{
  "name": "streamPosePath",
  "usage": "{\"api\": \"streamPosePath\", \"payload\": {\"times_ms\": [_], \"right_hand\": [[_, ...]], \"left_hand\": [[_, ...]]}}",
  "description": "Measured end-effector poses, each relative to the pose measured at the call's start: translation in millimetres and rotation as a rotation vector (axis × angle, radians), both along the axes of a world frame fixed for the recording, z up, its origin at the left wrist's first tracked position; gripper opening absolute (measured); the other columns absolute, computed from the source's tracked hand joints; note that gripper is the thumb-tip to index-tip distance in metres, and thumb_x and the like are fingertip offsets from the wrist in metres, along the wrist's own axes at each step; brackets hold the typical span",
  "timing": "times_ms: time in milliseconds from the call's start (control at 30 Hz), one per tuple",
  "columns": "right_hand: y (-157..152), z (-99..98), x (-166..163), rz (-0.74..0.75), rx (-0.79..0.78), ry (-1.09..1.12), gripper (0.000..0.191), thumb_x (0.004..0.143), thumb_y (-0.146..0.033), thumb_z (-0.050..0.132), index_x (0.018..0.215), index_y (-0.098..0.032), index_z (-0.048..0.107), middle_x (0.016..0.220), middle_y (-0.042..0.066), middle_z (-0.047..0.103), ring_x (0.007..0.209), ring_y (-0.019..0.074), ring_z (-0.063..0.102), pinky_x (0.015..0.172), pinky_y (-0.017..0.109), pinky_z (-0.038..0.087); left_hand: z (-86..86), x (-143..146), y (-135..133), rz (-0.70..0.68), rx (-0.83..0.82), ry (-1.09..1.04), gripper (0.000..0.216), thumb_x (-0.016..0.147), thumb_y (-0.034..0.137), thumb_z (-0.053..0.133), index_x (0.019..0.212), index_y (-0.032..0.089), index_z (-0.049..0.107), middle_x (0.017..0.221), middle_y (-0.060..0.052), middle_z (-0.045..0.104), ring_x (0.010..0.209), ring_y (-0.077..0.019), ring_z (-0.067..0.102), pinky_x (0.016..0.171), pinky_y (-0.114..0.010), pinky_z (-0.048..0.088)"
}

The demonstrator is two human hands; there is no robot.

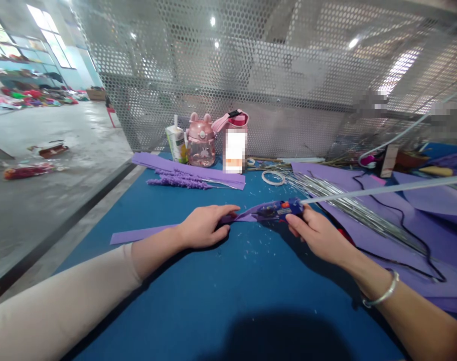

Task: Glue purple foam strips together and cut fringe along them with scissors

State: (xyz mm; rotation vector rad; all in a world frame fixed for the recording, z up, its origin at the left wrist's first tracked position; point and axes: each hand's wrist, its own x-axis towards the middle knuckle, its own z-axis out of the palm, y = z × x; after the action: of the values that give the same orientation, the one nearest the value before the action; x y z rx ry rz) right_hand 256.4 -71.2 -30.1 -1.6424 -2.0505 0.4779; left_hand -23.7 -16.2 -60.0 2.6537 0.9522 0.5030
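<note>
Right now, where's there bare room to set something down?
The widest bare patch of table, partly shadowed, lies nearest you, between left sleeve and right hand. A smaller one lies between the purple sprig and left hand. The right side is crowded with purple sheets and wires.

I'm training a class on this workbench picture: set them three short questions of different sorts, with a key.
1. What tool does the right hand hold?
2. True or false: a silver bracelet circles the right wrist.
3. Multiple choice: the left hand touches
a) the tape roll
b) a purple strip
c) the pink-lidded bottle

Key:
1. A glue gun
2. True
3. b
</note>
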Motion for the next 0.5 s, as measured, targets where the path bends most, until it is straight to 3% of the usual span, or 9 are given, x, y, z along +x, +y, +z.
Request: {"api": "streamPosePath", "payload": {"times_ms": [100, 167, 267, 300, 367, 433, 500], "right_hand": [[0.4, 3.8, 5.2, 0.085, 0.097, -0.069, 0.031, 0.09, -0.04, 0.039, 0.077, -0.019, 0.059, 0.085, 0.006, 0.063, 0.08, 0.0209, 0.06, 0.075, 0.033, 0.045], [0.0, 2.6, 4.5, 0.136, 0.182, -0.107, 0.023, 0.087, -0.033, 0.044, 0.099, -0.02, 0.058, 0.11, 0.009, 0.059, 0.098, 0.0247, 0.057, 0.085, 0.035, 0.042], [-1.8, -6.3, -2.9, 0.189, 0.19, -0.165, 0.045, 0.084, -0.022, 0.045, 0.128, -0.022, 0.037, 0.123, 0.01, 0.053, 0.097, 0.025, 0.059, 0.082, 0.035, 0.045], [-2.6, -10.5, -6.5, 0.215, 0.174, -0.186, 0.05, 0.082, -0.018, 0.045, 0.13, -0.022, 0.033, 0.121, 0.009, 0.054, 0.096, 0.0246, 0.06, 0.08, 0.034, 0.046], [-4.4, -19.0, -14.1, 0.242, 0.166, -0.232, 0.054, 0.077, -0.015, 0.047, 0.129, -0.02, 0.032, 0.119, 0.01, 0.055, 0.097, 0.0252, 0.059, 0.081, 0.035, 0.045], [-6.5, -25.6, -21.0, 0.204, 0.175, -0.287, 0.053, 0.074, -0.014, 0.048, 0.125, -0.016, 0.036, 0.117, 0.012, 0.054, 0.097, 0.0261, 0.057, 0.081, 0.036, 0.044], [-8.6, -29.0, -26.5, 0.133, 0.174, -0.341, 0.045, 0.073, -0.014, 0.048, 0.118, -0.015, 0.043, 0.11, 0.012, 0.055, 0.091, 0.0249, 0.057, 0.076, 0.034, 0.044]], "left_hand": [[1.4, 1.2, 0.1, 0.046, -0.006, -0.061, 0.043, 0.084, 0.023, 0.044, 0.127, 0.021, 0.043, 0.11, -0.004, 0.062, 0.079, -0.0152, 0.059, 0.073, -0.027, 0.046], [5.4, 4.4, -2.3, 0.096, -0.003, -0.135, 0.036, 0.085, 0.026, 0.043, 0.12, 0.019, 0.05, 0.105, -0.005, 0.062, 0.076, -0.0146, 0.057, 0.071, -0.027, 0.044], [15.5, 16.5, -17.1, 0.218, -0.09, -0.295, 0.028, 0.087, 0.035, 0.042, 0.095, 0.016, 0.061, 0.084, -0.004, 0.063, 0.07, -0.0143, 0.054, 0.066, -0.026, 0.042], [18.8, 22.4, -25.9, 0.256, -0.208, -0.347, 0.034, 0.087, 0.041, 0.04, 0.083, 0.015, 0.062, 0.073, -0.003, 0.061, 0.065, -0.0135, 0.052, 0.061, -0.025, 0.041], [22.6, 35.9, -48.1, 0.225, -0.692, -0.365, 0.053, 0.088, 0.053, 0.029, 0.071, 0.014, 0.061, 0.057, -0.001, 0.055, 0.049, -0.01, 0.045, 0.047, -0.021, 0.036], [21.8, 49.3, -71.9, 0.077, -1.24, -0.285, 0.063, 0.085, 0.062, 0.023, 0.08, 0.013, 0.062, 0.056, -0.002, 0.056, 0.036, -0.007, 0.034, 0.034, -0.02, 0.028], [17.6, 60.1, -91.3, 0.004, -1.535, -0.279, 0.057, 0.081, 0.064, 0.035, 0.087, 0.013, 0.06, 0.06, -0.001, 0.058, 0.033, -0.0053, 0.032, 0.03, -0.018, 0.026]]}}
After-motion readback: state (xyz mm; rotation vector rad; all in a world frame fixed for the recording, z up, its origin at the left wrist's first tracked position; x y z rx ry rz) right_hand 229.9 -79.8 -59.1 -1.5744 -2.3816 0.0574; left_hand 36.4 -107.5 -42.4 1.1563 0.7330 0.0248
